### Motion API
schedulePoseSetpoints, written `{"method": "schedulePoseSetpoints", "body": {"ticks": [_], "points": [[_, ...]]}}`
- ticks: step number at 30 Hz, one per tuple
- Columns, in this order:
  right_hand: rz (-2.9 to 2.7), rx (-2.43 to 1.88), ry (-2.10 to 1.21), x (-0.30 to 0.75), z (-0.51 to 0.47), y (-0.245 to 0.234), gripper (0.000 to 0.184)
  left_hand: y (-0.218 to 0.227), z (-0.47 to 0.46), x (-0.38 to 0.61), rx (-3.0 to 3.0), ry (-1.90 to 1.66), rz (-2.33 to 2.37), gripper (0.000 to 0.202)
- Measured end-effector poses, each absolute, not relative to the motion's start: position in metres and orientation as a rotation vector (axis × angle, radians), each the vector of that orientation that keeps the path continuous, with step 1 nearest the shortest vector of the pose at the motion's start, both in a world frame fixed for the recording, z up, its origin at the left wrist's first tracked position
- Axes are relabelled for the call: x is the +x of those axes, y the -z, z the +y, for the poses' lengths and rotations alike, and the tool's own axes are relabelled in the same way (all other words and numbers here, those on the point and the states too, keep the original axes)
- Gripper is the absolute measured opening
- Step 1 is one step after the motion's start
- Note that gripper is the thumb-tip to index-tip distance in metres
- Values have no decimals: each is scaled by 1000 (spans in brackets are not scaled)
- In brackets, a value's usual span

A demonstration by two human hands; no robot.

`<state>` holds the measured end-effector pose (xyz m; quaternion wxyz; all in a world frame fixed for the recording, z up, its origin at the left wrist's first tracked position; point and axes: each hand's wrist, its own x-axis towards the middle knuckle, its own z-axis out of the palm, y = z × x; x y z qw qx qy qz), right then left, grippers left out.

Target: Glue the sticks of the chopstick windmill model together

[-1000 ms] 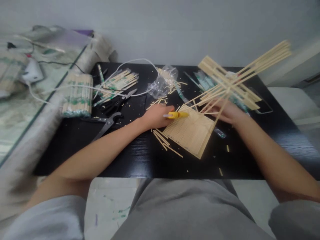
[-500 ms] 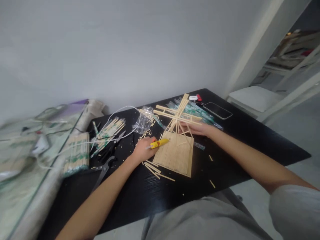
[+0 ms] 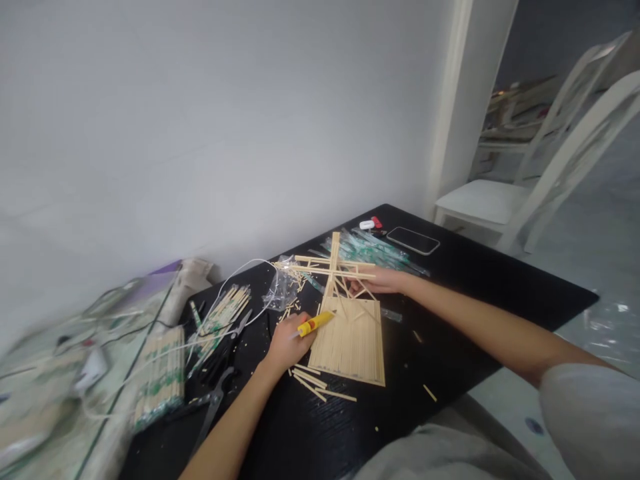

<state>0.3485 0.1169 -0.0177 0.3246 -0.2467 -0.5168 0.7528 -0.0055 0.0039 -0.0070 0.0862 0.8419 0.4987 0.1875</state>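
My left hand [image 3: 289, 343] is closed around a yellow glue gun [image 3: 315, 324], whose dark tip points right over a flat panel of light wooden sticks [image 3: 353, 350]. Joined at the panel's far end is a stick frame with crossed, windmill-like blades [image 3: 333, 270]. My right hand [image 3: 377, 280] grips this stick model from behind at the right of the cross; the blades and struts partly hide its fingers. Short cut sticks [image 3: 313, 381] lie on the black table by the panel's near left corner.
Scissors [image 3: 240, 327], pliers [image 3: 215, 400] and bundled sticks [image 3: 223, 317] lie left, with a white cable [image 3: 215, 303] looping across. Plastic wrappers [image 3: 375, 248] and a phone [image 3: 413, 241] lie at the far right. A white chair [image 3: 485, 200] stands beyond the table.
The camera view has swung, so the table sits lower and further left. The blade cross looks turned more upright. Both hands keep their hold, the left with the glue gun over the panel.
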Motion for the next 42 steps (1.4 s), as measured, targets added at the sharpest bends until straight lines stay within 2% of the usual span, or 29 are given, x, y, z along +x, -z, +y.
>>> {"method": "schedulePoseSetpoints", "body": {"ticks": [5, 11, 19, 33, 42], "points": [[-1325, -688, -1961, 345, 119, 20, 42, 9, 5, -7, 2493, -574, 1480, 10], [-1329, -669, -1958, 344, 117, 16, 34, 9, 5, -7, 2496, -547, 1496, 11], [-1331, -686, -1963, 344, 116, 14, 32, 8, 5, -7, 2499, -564, 1492, 11], [-1331, -686, -1965, 345, 120, 19, 40, 7, 6, -7, 2484, -578, 1479, 11], [-1347, -684, -1964, 346, 120, 18, 32, 5, 5, -7, 2473, -588, 1483, 13]]}}
